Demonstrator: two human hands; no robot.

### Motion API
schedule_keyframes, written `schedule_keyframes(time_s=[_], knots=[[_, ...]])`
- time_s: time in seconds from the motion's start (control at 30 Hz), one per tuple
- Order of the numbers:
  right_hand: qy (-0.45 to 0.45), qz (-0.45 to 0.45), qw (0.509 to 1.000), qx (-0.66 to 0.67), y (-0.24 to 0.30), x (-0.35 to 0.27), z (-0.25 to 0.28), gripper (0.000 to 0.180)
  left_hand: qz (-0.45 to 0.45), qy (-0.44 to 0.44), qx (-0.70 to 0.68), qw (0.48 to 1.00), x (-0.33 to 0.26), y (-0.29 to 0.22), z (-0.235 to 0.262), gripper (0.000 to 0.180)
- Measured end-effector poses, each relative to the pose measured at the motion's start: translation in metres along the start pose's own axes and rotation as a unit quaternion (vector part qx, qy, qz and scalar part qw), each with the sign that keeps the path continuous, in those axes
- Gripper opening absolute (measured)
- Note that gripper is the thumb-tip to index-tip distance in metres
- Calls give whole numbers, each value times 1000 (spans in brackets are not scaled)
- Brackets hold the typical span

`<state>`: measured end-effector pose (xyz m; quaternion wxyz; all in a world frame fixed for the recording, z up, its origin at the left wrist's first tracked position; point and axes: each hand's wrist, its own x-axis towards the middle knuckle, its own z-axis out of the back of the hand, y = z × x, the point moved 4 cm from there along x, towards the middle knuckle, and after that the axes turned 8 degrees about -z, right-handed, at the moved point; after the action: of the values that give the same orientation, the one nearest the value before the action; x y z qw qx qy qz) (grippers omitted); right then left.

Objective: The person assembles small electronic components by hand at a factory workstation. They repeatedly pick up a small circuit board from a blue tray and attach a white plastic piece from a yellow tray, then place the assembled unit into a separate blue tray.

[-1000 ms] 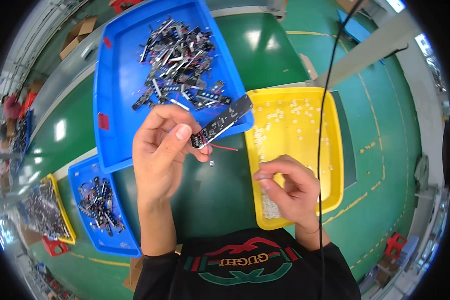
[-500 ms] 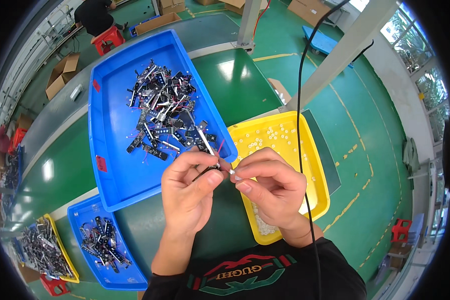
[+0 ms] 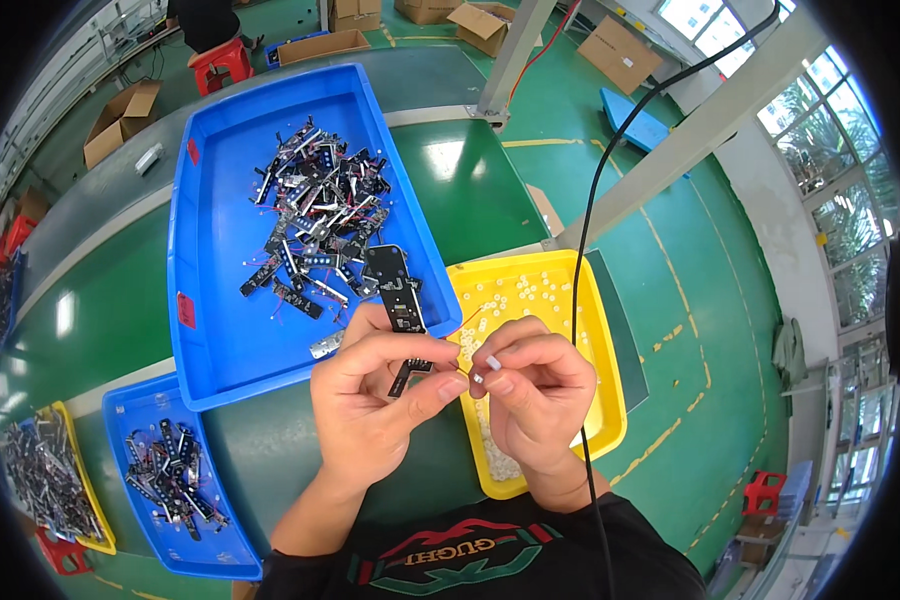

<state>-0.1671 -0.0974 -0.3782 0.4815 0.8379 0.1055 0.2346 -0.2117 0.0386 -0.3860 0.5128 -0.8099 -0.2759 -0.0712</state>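
My left hand [image 3: 370,415] is closed round a black circuit board [image 3: 400,300], whose long end sticks up past the fingers. A short black lower end shows below the forefinger. A thin wire seems to run from it toward my right hand. Between the thumb and fingers of my right hand [image 3: 545,400] is a small white plastic piece [image 3: 493,363]. Another tiny white bit sits just below it at the fingertips. Both sets of fingertips are close together, over the gap between a large blue tray [image 3: 215,345] and a yellow tray [image 3: 610,400].
Many similar boards [image 3: 320,200] with wires lie heaped in the large blue tray. Small white rings [image 3: 530,285] are scattered in the yellow one. A smaller blue tray [image 3: 120,410] holds more boards at left. A black cable [image 3: 582,270] hangs down beside my right hand.
The circuit board has turned in my left hand, so its broad black face now shows upright. Both hands stay close together, and my right hand keeps its pinch on the white piece.
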Motion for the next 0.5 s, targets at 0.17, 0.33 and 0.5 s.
schedule_keyframes(time_s=[0.17,0.33,0.5], knots=[[36,50,997,-41,4,-1,-5,15,2,11,6,1000,-2,-5,-2,31],[44,60,996,-48,5,-5,-8,14,-5,10,0,1000,-5,-8,-3,31],[52,81,992,-82,7,-5,-10,14,-1,24,-1,1000,-3,-11,-3,28]])
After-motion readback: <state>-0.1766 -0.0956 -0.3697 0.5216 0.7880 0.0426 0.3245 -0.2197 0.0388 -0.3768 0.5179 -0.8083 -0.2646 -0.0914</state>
